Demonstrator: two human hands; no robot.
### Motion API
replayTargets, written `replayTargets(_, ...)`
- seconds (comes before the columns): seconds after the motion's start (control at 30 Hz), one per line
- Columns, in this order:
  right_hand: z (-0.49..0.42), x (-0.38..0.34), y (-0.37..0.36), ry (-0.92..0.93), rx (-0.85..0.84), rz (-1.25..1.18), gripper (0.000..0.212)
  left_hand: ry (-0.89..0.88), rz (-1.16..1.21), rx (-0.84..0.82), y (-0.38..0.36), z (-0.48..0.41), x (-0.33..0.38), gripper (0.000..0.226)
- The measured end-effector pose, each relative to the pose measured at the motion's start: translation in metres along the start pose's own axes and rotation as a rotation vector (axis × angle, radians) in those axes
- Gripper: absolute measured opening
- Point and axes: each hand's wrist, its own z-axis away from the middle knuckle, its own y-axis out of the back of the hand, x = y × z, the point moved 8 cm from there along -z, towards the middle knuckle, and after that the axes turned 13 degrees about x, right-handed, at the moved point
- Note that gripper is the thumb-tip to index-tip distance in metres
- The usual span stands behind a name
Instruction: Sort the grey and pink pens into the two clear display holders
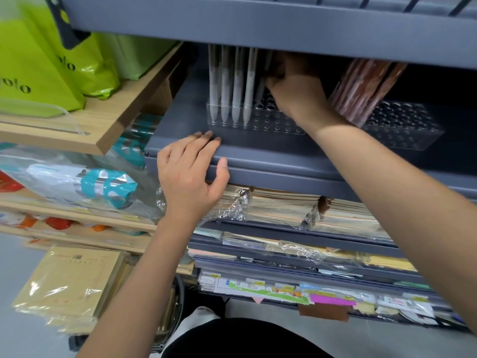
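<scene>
1. four pale grey plastic pens (pixel 229 83) are stood upright, tips down, in the front row of the left clear perforated plastic holder (pixel 273 124); open holes are seen across the rest of it.
2. a further grey pen (pixel 264 71) is seen tilted just behind that row.
3. the right hand (pixel 296 94) is reached in over the left holder, under the upper shelf; its fingers (pixel 271 81) are curled toward the tilted pen, but whether it is gripped cannot be told, since the tips are hidden.
4. a bundle of pink pens wrapped in clear film (pixel 361 89) is leaned, tilted, in the right clear perforated plastic holder (pixel 413 130), just beside the right wrist.
5. both holders are set side by side on a dark grey metal shelf (pixel 180 125), with the right forearm passed between them.
6. the left hand (pixel 191 174) is rested on the front edge of that shelf; its fingers (pixel 206 136) are laid straight and close together on top, the thumb is laid against the front lip, and nothing is held.
7. stacks of film-wrapped paper goods (pixel 284 208) are kept on the shelves below.
8. lime green bags (pixel 38 73) are stood on a light wooden shelf (pixel 108 125) to the left.
</scene>
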Motion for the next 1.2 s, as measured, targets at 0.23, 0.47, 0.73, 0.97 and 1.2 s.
replayTargets(0.23,-0.001,0.001,-0.004,0.027,-0.056,0.079,0.042,0.008,0.018,-0.013,0.001,-0.001,0.0,0.032)
replayTargets(0.47,0.001,-0.002,-0.005,0.014,-0.057,0.114,0.039,0.056,0.036,-0.1,0.003,-0.002,0.0,0.035)
replayTargets(0.73,0.033,-0.009,0.04,-0.098,0.109,0.007,0.026,0.323,0.275,-0.478,0.01,-0.017,-0.014,0.03)
replayTargets(0.97,0.152,-0.009,0.109,-0.337,0.118,-0.352,0.013,0.767,0.79,-0.56,0.068,-0.011,-0.019,0.02)
replayTargets(1.2,0.381,0.083,0.121,-0.943,0.165,-0.362,0.014,1.222,0.876,-0.873,0.114,0.153,-0.015,0.025)
